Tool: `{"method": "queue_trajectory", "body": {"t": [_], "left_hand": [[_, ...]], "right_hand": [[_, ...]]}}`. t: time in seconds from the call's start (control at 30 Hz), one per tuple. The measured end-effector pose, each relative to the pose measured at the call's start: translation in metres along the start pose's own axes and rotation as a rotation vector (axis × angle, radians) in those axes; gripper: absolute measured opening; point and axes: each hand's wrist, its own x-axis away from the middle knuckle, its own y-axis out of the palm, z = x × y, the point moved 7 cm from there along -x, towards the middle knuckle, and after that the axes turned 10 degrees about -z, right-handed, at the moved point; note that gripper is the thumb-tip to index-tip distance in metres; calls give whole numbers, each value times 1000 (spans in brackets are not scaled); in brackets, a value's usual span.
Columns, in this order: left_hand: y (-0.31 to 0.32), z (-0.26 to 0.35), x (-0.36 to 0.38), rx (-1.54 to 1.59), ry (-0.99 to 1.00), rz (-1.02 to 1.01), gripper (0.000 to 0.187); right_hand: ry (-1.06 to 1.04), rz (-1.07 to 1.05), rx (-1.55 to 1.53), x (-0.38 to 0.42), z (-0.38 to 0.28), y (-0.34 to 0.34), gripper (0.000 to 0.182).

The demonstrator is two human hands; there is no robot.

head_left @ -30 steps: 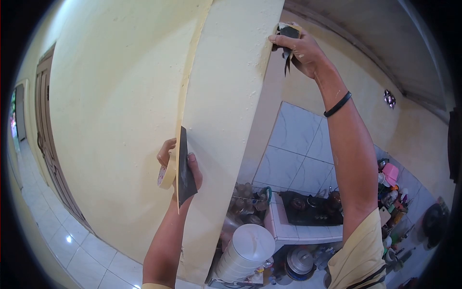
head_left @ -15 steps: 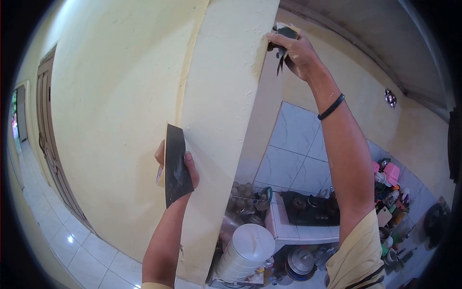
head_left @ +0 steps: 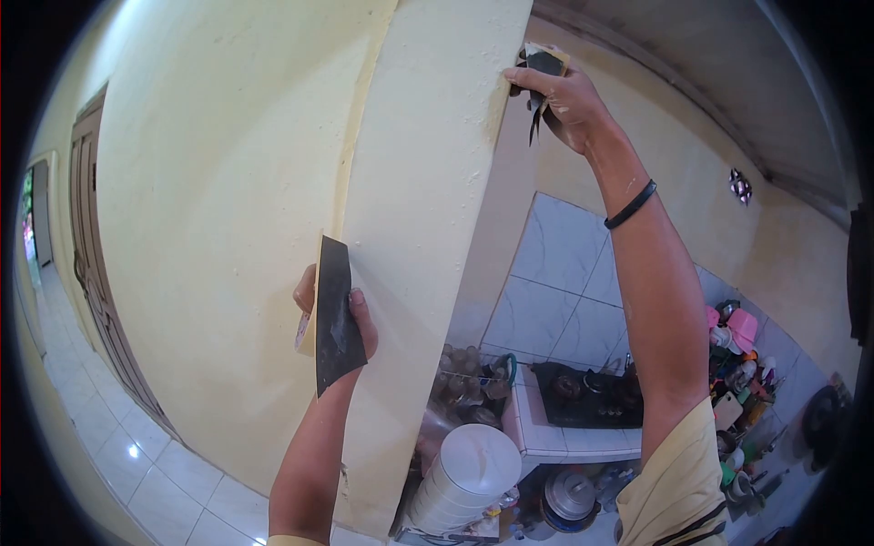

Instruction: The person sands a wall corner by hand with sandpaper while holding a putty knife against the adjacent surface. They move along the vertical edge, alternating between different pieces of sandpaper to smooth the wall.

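My left hand [head_left: 363, 329] is closed around an upright sheet of black sandpaper [head_left: 335, 305] with a yellowish edge, held in front of the wall. The thumb lies at the sheet's right side, and the other fingers curl behind it. A white printed patch shows behind its left edge. Higher up, my right hand [head_left: 575, 102] grips a crumpled piece of sandpaper [head_left: 546, 62], with dark strips hanging below. Its thumb meets the corner edge of the cream wall pillar [head_left: 428, 173], whose paint has small bumps. Whitish smears mark the right hand.
Right of the pillar, a black stove [head_left: 587, 396] sits on a tiled counter [head_left: 537, 428]. Below are a white lidded container [head_left: 478, 464] and a metal pot [head_left: 571, 494]. Kitchenware hangs at far right. A brown door [head_left: 96, 246] and tiled floor [head_left: 168, 482] are at left.
My right hand stays at the pillar's edge, with only a slight shift. The sheet in my left hand has tilted slightly and moved a little to the right.
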Motion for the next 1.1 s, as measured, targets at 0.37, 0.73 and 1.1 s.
{"method": "queue_trajectory", "body": {"t": [0.37,0.73,1.1], "left_hand": [[-2,6,-3,-30,30,-3,31],[-2,5,-2,-29,62,15,31],[0,1,0,-5,60,35,33]], "right_hand": [[-30,2,-12,-3,-2,1,43],[15,36,22,-3,-4,4,46],[-22,50,33,-2,-4,5,46]]}}
